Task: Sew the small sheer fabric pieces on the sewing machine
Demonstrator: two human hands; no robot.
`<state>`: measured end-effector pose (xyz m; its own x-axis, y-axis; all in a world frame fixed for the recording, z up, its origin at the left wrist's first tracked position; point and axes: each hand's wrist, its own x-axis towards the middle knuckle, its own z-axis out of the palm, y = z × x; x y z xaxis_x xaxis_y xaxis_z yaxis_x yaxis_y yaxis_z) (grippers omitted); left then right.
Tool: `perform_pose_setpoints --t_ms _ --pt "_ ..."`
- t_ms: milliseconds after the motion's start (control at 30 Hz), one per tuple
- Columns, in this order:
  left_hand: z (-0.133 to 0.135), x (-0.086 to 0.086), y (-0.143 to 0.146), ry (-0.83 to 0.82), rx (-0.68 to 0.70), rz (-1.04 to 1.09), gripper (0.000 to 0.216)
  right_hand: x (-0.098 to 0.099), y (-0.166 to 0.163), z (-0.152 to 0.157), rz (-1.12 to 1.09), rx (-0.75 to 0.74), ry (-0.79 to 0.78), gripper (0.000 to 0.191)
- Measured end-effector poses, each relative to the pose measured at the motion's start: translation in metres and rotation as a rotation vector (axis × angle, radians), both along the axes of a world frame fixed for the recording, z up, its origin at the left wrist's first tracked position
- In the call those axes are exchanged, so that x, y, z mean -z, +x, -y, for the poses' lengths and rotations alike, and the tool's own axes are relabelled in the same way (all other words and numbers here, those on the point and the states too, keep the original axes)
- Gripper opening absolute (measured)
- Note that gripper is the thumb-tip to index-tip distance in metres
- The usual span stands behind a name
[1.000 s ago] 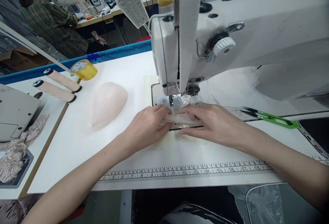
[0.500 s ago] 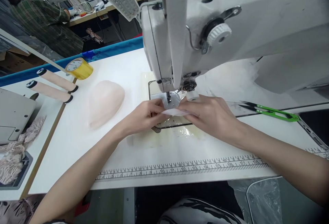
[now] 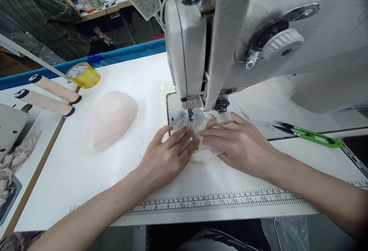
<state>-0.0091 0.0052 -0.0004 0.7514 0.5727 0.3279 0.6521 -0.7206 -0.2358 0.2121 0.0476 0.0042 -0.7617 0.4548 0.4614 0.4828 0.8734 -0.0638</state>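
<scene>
My left hand [image 3: 166, 155] lies flat on the table in front of the needle, fingers stretched out and pressing a small pale fabric piece [image 3: 207, 149]. My right hand [image 3: 240, 143] rests beside it on the same piece, fingers pressed down, with a white tape band on one fingertip. Both sit just below the presser foot [image 3: 191, 118] of the white sewing machine [image 3: 258, 40]. Most of the fabric piece is hidden under my fingers.
A pale pink padded cup [image 3: 113, 118] lies to the left. Further left are a yellow tape roll [image 3: 83, 75] and two thread tubes [image 3: 46, 93]. Green thread snips [image 3: 312, 136] lie at the right. A printed ruler [image 3: 212, 201] runs along the front edge. Another person [image 3: 43, 17] works behind.
Both hands dropped from a raised pinch at the needle to lying flatter on the table, slightly nearer me. The view shifted closer to the machine head.
</scene>
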Motion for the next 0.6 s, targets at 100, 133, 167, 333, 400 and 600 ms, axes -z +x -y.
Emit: perform_pose_setpoints --t_ms 100,133,167,333,400,600 --pt "-0.002 0.002 -0.001 -0.026 0.012 0.037 0.032 0.001 0.0 -0.001 0.002 -0.005 0.009 0.027" --pt "-0.003 0.003 -0.002 -0.033 0.013 0.046 0.032 0.001 0.0 -0.001 -0.002 -0.007 0.012 0.027" --pt "-0.004 0.004 -0.002 -0.039 0.012 0.054 0.032 0.002 0.0 -0.002 -0.009 -0.009 0.014 0.027" --pt "-0.013 0.006 -0.003 -0.058 -0.002 0.083 0.032 0.006 0.0 -0.009 -0.034 0.003 0.008 0.031" --pt "-0.017 0.007 -0.004 -0.063 -0.015 0.077 0.033 0.008 -0.001 -0.012 -0.028 0.016 0.02 0.035" --pt "-0.03 0.01 -0.006 -0.06 -0.051 0.085 0.034 0.014 -0.005 -0.021 0.008 0.077 0.085 0.033"
